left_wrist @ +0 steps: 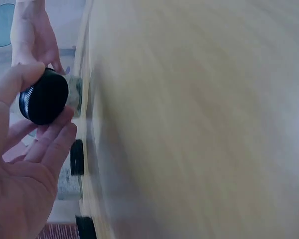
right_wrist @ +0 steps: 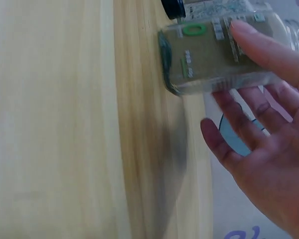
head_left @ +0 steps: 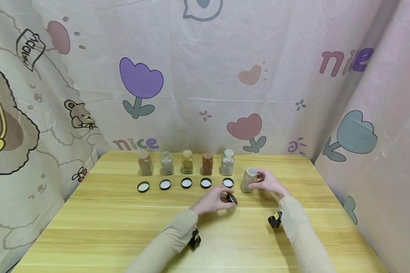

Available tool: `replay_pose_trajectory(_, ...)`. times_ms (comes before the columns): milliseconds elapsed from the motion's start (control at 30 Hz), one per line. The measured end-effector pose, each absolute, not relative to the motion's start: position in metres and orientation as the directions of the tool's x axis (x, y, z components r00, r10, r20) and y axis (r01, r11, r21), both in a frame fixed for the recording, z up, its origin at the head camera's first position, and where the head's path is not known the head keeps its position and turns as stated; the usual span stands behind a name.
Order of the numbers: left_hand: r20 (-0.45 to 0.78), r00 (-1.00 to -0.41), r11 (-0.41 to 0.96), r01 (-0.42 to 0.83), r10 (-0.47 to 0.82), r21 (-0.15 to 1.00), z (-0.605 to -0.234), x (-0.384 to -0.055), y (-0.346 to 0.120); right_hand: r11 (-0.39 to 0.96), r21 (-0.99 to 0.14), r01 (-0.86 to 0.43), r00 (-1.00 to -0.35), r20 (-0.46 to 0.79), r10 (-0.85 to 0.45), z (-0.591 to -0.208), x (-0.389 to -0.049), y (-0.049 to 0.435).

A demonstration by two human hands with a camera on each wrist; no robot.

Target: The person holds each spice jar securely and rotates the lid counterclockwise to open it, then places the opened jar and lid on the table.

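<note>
My left hand (head_left: pixel 213 201) pinches a black round lid (head_left: pixel 231 199) between thumb and fingers, above the table. In the left wrist view, the lid (left_wrist: pixel 45 97) is turned on edge. My right hand (head_left: pixel 268 182) grips a clear glass spice jar (head_left: pixel 248 182) by its side, to the right of the lid. The right wrist view shows brownish-green powder and a label with a green ring on this jar (right_wrist: pixel 214 55). Its top has no black lid on it. Whether its base touches the table, I cannot tell.
Along the table's (head_left: pixel 123 227) back stand several lidless jars: pinkish-brown (head_left: pixel 145 163), pale (head_left: pixel 167 163), yellow (head_left: pixel 187 163), red (head_left: pixel 207 163) and whitish (head_left: pixel 227 163). Black lids (head_left: pixel 186 182) lie before them, white insides up. A printed curtain (head_left: pixel 198 76) hangs behind.
</note>
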State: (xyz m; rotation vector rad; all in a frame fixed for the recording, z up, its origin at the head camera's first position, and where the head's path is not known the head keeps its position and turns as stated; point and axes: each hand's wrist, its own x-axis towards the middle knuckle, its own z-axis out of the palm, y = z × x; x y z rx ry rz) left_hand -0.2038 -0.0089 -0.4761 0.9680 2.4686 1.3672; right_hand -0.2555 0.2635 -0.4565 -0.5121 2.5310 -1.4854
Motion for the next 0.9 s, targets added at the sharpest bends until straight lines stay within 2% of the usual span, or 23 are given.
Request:
replay_pose_trajectory(167, 0.147, -0.794, 0.469, 0.486, 0.59, 0.738, -0.472, -0.208, 0.007, 0.486, -0.843, -0.231, -0.945, 0.077, -0.317, -0.455, -0.265, 0.266)
replay_pose_trajectory(400, 0.138, -0.842, 0.513, 0.439, 0.522, 0.738, -0.471, -0.221, 0.033, 0.541, -0.817, -0.199, -0.97, 0.085, -0.227, -0.453, -0.275, 0.265)
replay_pose_trajectory(733, 0.213, -0.83, 0.59, 0.524, 0.515, 0.614, -0.476, -0.23, 0.059, 0.547, -0.821, -0.166, -0.983, 0.092, -0.16, -0.456, -0.292, 0.267)
replay_pose_trajectory(900, 0.198, -0.867, 0.636, 0.474, 0.456, 0.61, -0.476, -0.232, 0.066, 0.541, -0.825, -0.165, -0.985, 0.104, -0.141, -0.457, -0.296, 0.269)
